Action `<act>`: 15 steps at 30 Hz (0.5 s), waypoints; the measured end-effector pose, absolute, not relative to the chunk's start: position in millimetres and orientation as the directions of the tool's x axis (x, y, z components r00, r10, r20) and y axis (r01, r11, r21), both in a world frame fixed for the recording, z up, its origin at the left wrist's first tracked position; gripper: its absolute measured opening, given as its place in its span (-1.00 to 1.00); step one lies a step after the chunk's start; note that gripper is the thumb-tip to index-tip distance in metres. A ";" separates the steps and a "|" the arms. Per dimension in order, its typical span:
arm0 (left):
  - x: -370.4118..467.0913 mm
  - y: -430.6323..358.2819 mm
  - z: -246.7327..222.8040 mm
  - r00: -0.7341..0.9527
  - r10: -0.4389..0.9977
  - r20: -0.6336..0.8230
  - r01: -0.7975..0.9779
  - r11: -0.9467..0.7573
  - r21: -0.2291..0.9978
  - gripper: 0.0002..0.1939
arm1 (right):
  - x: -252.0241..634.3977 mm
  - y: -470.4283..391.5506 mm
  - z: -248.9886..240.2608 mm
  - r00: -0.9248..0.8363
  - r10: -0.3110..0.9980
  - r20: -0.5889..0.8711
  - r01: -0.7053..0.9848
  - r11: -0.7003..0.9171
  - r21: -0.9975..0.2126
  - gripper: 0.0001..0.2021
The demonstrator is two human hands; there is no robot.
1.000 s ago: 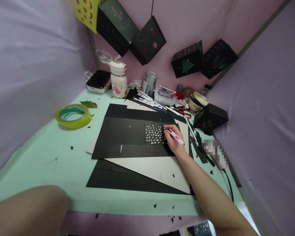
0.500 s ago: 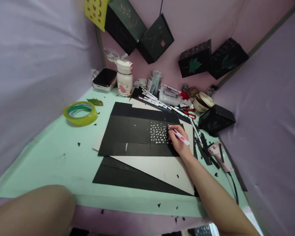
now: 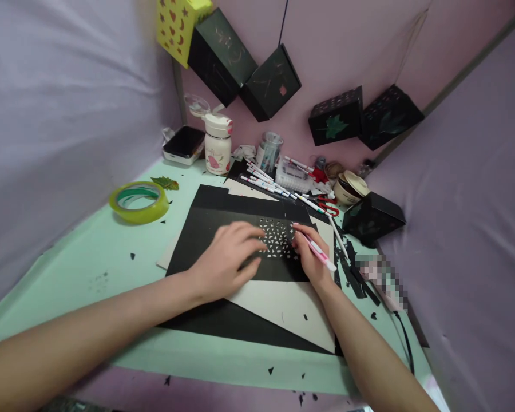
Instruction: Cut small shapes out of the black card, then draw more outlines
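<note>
In the head view, my right hand grips a slim pink-and-white craft knife like a pen. Its tip is at the right side of a patch of small cut-out shapes in the black cardboard sheet. My left hand is over the same sheet, fingers spread and curved, with their tips at the patch's left edge; nothing is in it. Under the sheet lie a white board and another dark sheet.
A roll of yellow tape lies at left. Behind are a white bottle, several white markers, red-handled scissors and a glass jar. A black box stands at right. Several boxes hang above, including a black one.
My left hand has come in from the lower left and is now over the black sheet beside the cut-outs. My right hand stays near the patch with the craft knife.
</note>
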State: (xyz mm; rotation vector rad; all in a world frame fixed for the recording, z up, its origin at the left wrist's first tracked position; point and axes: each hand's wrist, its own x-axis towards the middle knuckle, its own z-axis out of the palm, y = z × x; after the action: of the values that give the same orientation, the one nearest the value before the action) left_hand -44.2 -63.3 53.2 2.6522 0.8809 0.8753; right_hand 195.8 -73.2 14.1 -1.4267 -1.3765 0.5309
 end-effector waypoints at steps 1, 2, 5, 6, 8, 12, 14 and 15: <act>-41.7 -64.6 47.2 0.693 0.565 0.448 0.463 -0.825 0.324 -0.79 | 196.3 -73.9 15.2 0.242 0.910 0.337 0.462 0.197 -0.865 -0.75; -39.4 -65.8 40.7 0.742 0.527 0.414 0.449 -0.850 0.277 -0.80 | 197.0 -74.2 16.1 0.241 0.910 0.337 0.462 0.198 -0.865 -0.75; -35.1 -69.5 22.5 0.829 0.459 0.320 0.423 -0.888 0.179 -0.76 | 199.5 -73.9 17.4 0.233 0.925 0.300 0.400 0.189 -0.897 -0.77; -34.7 -70.7 17.8 0.840 0.445 0.311 0.418 -0.896 0.153 -0.75 | 200.3 -73.5 17.4 0.238 0.929 0.282 0.370 0.182 -0.911 -0.78; -34.7 -72.6 10.7 0.847 0.427 0.316 0.406 -0.904 0.133 -0.73 | 201.4 -72.2 17.0 0.260 0.930 0.261 0.303 0.178 -0.936 -0.82; -35.9 -74.2 3.6 0.836 0.404 0.372 0.397 -0.912 0.099 -0.70 | 201.3 -70.2 14.1 0.274 0.935 0.227 0.159 0.189 -0.969 -0.86; -36.2 -73.9 2.4 0.827 0.414 0.382 0.403 -0.908 0.112 -0.69 | 199.6 -70.4 11.5 0.233 0.954 0.190 0.142 0.160 -0.977 -0.87; -36.3 -73.6 2.2 0.823 0.421 0.382 0.407 -0.905 0.121 -0.70 | 198.4 -70.9 10.2 0.211 0.961 0.176 0.165 0.143 -0.976 -0.86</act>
State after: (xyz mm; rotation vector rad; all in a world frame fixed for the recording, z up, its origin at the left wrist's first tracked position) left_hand -36.3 -73.6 2.2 2.9665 0.6735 0.6346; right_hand 198.4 -70.9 10.2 -1.2928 -1.2168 0.8504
